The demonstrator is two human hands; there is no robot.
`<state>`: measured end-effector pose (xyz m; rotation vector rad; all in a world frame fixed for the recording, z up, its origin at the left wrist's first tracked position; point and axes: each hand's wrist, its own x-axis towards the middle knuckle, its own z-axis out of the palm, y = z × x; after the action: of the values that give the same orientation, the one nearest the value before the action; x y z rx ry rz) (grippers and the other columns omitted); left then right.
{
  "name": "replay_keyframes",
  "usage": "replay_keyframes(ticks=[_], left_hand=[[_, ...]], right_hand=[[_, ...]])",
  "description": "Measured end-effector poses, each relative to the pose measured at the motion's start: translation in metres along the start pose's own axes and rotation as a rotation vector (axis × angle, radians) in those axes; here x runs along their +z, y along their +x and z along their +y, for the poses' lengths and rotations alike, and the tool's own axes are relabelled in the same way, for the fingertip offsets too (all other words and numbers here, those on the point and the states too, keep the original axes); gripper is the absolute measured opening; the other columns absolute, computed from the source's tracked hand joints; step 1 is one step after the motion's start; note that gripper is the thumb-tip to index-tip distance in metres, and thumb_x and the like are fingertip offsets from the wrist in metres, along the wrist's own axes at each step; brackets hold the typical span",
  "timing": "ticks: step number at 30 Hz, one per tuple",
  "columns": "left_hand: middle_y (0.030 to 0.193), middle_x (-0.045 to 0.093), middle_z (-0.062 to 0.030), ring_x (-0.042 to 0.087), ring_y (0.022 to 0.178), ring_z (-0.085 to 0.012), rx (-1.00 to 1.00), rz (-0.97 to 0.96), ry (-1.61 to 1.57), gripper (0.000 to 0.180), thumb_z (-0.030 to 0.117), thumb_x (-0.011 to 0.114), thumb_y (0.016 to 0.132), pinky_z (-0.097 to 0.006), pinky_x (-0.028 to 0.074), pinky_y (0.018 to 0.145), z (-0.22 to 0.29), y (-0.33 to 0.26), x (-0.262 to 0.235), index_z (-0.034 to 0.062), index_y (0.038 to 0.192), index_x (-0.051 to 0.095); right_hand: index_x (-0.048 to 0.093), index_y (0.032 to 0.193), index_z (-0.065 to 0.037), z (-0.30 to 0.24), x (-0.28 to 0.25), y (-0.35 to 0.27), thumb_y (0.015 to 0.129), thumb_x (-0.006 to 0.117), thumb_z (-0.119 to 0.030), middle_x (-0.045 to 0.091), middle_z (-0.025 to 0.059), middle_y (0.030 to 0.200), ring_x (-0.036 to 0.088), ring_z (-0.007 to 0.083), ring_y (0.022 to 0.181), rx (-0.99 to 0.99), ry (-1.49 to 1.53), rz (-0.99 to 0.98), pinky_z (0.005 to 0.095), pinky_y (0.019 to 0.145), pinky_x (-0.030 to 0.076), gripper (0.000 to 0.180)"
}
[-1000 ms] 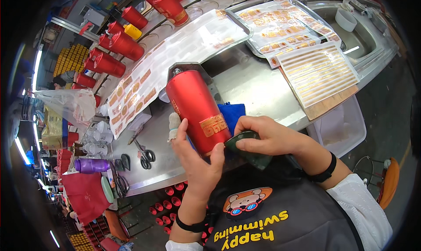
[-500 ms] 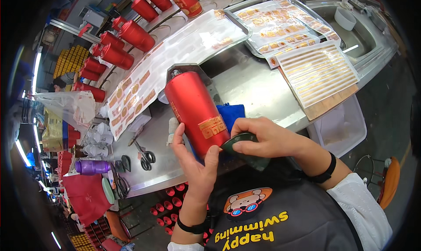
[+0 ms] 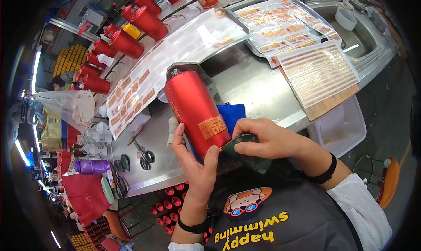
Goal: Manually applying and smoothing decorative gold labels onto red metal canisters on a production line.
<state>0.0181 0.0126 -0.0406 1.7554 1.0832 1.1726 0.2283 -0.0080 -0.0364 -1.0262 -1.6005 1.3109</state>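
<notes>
Your left hand (image 3: 198, 171), loosely curved, cradles the red can (image 3: 190, 97) at its near end; your right hand (image 3: 265, 139) pinches the green scraper (image 3: 256, 164) just right of it. From there the can's long axis slants far and left.

White sleeves (image 3: 362, 207), black wristbands (image 3: 326, 174), dark cartoon-print apron (image 3: 298, 198)

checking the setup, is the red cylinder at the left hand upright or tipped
Tipped: the red cylinder lies on its side, its long side facing the camera and one end toward the apron.
</notes>
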Motion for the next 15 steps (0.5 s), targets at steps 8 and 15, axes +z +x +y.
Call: replay_keyframes(ticks=[8, 15], left_hand=[[0.143, 0.029, -0.0202, 0.028, 0.135, -0.0285, -0.012, 0.009, -0.048, 0.077, 0.023, 0.068, 0.084, -0.039, 0.017, 0.114, -0.0008, -0.0008, 0.0017, -0.0052, 0.14, 0.025], [0.137, 0.033, -0.019, 0.032, 0.131, -0.0275, -0.02, 0.023, -0.059, 0.074, 0.016, 0.065, 0.082, -0.039, 0.02, 0.112, 0.0013, -0.0015, 0.0009, -0.0055, 0.14, 0.025]], right_hand=[[0.058, 0.096, -0.002, 0.0003, 0.0006, -0.0003, 0.085, 0.065, -0.022, 0.06, 0.0102, 0.074, 0.054, 0.0174, 0.062, -0.011, -0.019, 0.002, 0.0314, 0.057, 0.043, 0.024], [0.058, 0.096, -0.001, -0.0013, 0.0007, -0.001, 0.085, 0.065, -0.022, 0.062, 0.0121, 0.075, 0.057, 0.0195, 0.065, -0.004, -0.022, -0.001, 0.0325, 0.059, 0.044, 0.025]])
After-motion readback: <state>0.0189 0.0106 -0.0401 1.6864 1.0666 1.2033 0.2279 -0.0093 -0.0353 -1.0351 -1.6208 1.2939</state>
